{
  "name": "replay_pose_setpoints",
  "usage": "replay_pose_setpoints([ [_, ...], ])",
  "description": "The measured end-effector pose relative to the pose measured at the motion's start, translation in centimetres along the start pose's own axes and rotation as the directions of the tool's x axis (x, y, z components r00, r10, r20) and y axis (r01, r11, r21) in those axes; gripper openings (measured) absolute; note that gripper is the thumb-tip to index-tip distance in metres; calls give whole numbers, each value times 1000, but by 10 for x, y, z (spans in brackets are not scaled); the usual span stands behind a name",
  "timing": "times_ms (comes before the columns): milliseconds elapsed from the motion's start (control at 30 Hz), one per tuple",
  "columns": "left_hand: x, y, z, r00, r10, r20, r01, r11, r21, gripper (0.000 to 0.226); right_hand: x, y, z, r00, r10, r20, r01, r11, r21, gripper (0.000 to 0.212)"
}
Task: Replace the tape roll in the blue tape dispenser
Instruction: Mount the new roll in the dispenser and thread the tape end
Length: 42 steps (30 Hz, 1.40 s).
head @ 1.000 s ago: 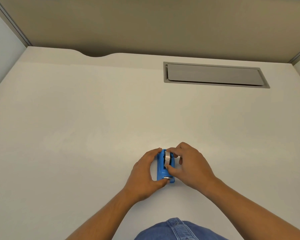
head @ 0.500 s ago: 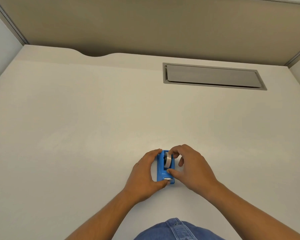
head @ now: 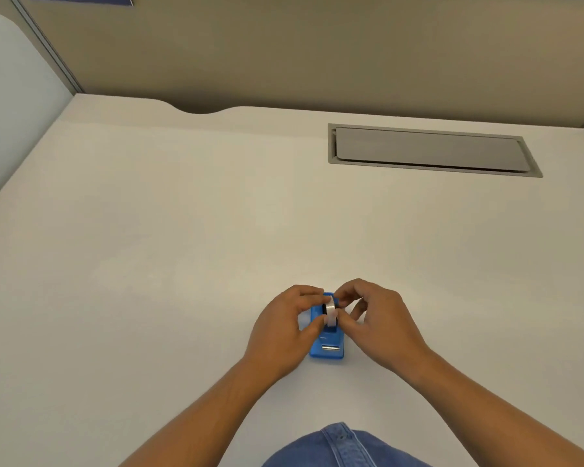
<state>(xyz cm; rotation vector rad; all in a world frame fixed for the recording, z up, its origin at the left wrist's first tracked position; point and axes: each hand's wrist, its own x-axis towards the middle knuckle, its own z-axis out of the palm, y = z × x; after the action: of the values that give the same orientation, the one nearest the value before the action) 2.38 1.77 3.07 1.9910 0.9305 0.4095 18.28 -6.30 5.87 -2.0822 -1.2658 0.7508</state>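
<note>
**Roll at the cradle, seating unconfirmed**

Blue tape dispenser flat on white desk, near front edge, cutter end toward the wearer. Tape roll upright in or just above the cradle; seating not discernible. Pinched on both sides: left hand fingers closed on roll, right hand likewise. Judged remaining: press home, thread tape to cutter. Grey hatch well apart, uninvolved.

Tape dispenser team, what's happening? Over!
Both hands, left and right, pinching the tape roll. Roll upright in the blue dispenser on the desk. Nothing in the way.
</note>
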Motion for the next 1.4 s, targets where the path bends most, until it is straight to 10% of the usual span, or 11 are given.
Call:
replay_pose_setpoints([
  [1400, 13, 5, -6, 986, -164, 40, 167, 984, -61, 32, 4, 6, 10, 984, 180, 9, -179, 969, 169, 15],
])
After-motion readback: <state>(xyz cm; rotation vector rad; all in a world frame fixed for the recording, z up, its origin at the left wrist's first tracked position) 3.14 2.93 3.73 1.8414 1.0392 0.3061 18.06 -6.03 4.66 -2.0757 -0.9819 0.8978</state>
